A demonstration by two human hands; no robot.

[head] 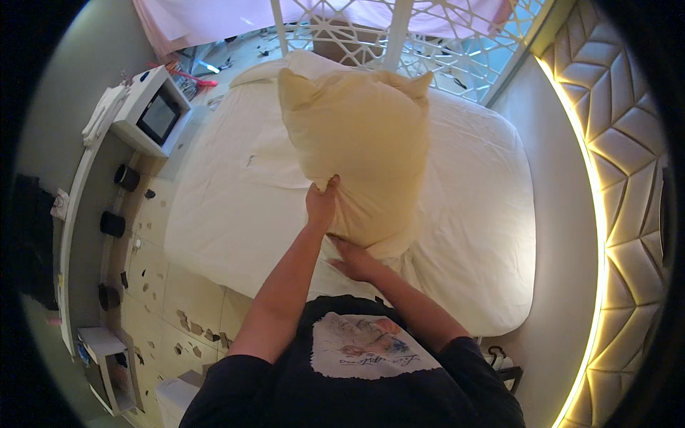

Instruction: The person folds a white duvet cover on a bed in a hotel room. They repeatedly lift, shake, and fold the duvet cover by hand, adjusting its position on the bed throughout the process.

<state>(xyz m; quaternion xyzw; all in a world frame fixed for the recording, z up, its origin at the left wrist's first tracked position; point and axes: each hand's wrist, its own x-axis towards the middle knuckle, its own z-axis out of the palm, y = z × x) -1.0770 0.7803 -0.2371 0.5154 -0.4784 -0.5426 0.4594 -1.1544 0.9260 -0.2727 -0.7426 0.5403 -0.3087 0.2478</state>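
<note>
A plump pillow in a pale yellow-white case [364,139] is held up over the bed, its two far corners pointing away from me. My left hand [322,203] grips the case fabric at the pillow's near left corner. Just below and to the right, my right hand [354,259] is at the pillow's near edge, fingers spread apart; part of the fingertips lies against or under the fabric. Beneath the pillow lies a bed with a white sheet [471,176]. More white bedding [262,72] is folded or heaped at the far end, partly hidden behind the pillow.
A white lattice partition [396,32] borders the bed's far side. At right stand a wall and a padded panel [626,182] with a light strip. Left are a shelf [80,187], a white cabinet [152,112], dark bins [112,223] and floor debris [195,326].
</note>
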